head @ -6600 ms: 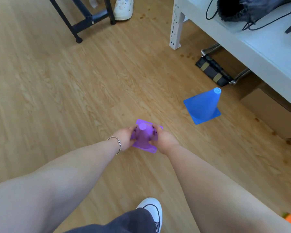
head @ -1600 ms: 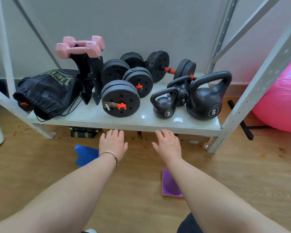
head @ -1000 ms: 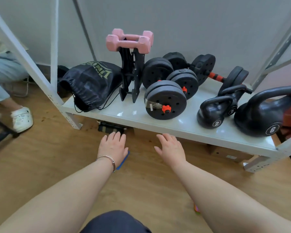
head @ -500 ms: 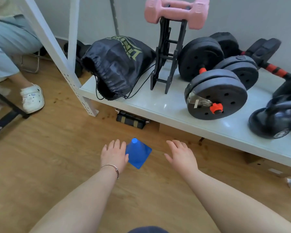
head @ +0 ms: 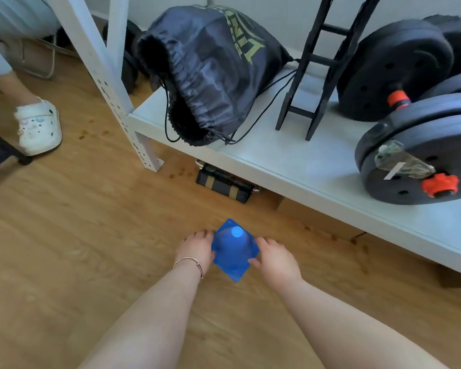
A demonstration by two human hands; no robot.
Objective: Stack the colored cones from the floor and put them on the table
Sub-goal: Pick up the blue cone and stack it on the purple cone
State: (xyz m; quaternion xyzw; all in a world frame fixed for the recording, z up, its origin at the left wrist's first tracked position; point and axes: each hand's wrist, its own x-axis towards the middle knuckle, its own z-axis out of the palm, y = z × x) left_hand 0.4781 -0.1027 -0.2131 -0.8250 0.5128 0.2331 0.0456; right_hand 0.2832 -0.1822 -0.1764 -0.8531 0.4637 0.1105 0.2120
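Wooden floor (head: 64, 235) beneath me, I see my left hand (head: 196, 249) and right hand (head: 273, 258) cupped, touching the blue cone (head: 234, 249) between them.

A home gym corner: black dumbbells (head: 421, 145) and a drawstring bag (head: 210, 73) on a low shelf (head: 290, 158), wood floor (head: 64, 235).

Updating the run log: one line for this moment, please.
stage: grasping | object: blue cone on floor | left hand, right hand: on its sides | lifted: no
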